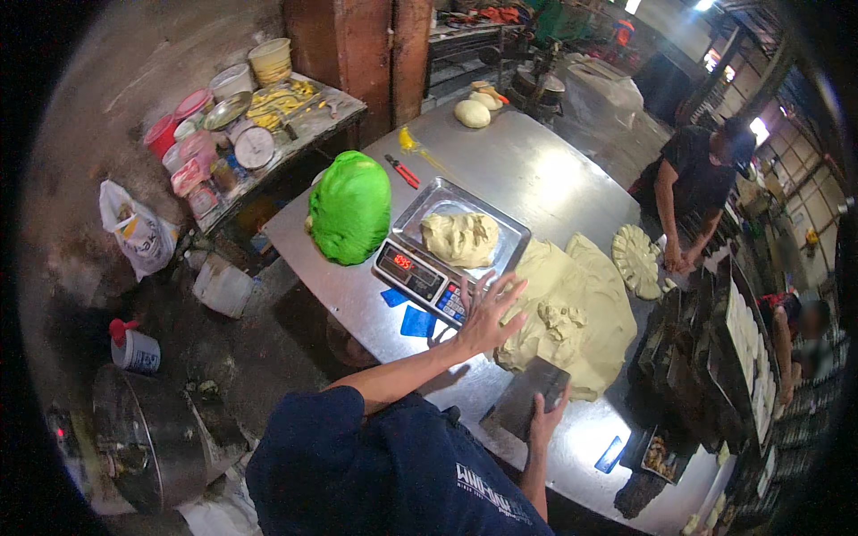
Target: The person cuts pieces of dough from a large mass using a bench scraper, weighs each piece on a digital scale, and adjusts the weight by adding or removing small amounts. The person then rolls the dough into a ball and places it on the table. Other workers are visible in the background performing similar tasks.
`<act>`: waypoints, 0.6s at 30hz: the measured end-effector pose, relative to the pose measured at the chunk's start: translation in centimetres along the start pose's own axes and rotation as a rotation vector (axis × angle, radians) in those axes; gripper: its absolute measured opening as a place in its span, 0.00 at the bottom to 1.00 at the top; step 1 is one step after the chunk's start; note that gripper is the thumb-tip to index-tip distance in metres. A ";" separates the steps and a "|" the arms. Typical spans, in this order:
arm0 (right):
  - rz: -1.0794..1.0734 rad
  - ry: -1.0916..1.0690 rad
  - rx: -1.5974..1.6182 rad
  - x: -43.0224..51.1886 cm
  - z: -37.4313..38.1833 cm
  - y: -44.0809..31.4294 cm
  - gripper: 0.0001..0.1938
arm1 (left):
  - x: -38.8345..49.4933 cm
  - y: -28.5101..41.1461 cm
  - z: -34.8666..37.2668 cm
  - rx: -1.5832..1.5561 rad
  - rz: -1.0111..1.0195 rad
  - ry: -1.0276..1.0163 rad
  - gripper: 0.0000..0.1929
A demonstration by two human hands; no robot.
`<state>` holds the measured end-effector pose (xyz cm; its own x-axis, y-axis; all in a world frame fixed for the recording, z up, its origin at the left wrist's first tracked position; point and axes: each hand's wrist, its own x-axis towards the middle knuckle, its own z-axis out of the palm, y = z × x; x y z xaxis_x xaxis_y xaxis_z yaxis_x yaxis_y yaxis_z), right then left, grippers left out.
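Observation:
My left hand [484, 313], fingers spread and holding nothing, is over the near right corner of a digital scale [409, 268], by its keypad. Whether it touches the scale or the dough beside it, I cannot tell. A lump of pale dough [460, 239] rests on the scale's metal pan [439, 194], and red digits glow on the display. My right hand [548, 417] grips a broad dark dough scraper [526, 395] at the near edge of a large pale dough mass [596, 321]. Left of the scale sits a big bright green dough mound [350, 208].
The metal table [570, 167] also bears a red-handled cutter [402, 171], blue plastic scrapers [417, 322] and dough balls [472, 114]. Dark baking pans [677, 355] stack at right. Across the table, a person [697, 174] works near cut dough [635, 261]. Tubs fill a side table [335, 107].

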<state>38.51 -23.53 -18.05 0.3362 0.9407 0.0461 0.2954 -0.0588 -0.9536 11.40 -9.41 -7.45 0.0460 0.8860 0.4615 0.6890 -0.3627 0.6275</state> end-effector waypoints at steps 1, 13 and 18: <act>0.004 0.056 -0.030 -0.3 -0.6 -0.8 0.41 | 1.6 -0.2 -0.2 -0.019 0.041 0.072 0.36; 0.113 0.247 -0.042 -0.7 -1.5 -2.1 0.41 | 3.7 -4.3 5.8 0.201 0.047 -0.117 0.29; 0.101 0.161 0.011 1.9 -0.5 -4.3 0.40 | -3.8 -2.7 11.9 0.016 -0.111 -0.555 0.15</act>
<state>38.29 -21.64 -13.71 0.5027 0.8645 -0.0034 0.2438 -0.1456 -0.9588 17.99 -8.37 -18.37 0.3430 0.9393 -0.0079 0.7218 -0.2581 0.6422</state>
